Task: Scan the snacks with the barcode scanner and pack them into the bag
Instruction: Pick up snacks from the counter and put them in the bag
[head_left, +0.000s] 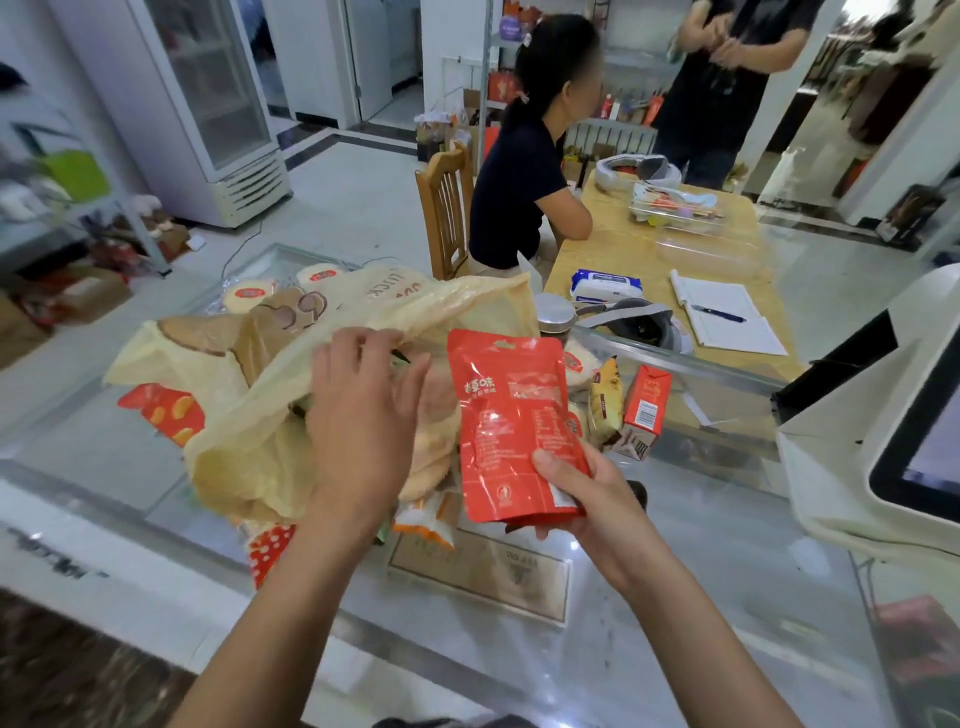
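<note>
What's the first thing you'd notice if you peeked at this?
The bright red snack pouch in the middle jumps out, held upright by the right hand. Just left of it, the left hand grips the rim of a big crinkly yellow bag that sits on the glass counter.

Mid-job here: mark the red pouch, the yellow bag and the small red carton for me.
red pouch (511, 415), head view, middle of its printed face.
yellow bag (244, 457), head view, bare lower-left wall of the plastic.
small red carton (645, 408), head view, side panel near the barcode.
</note>
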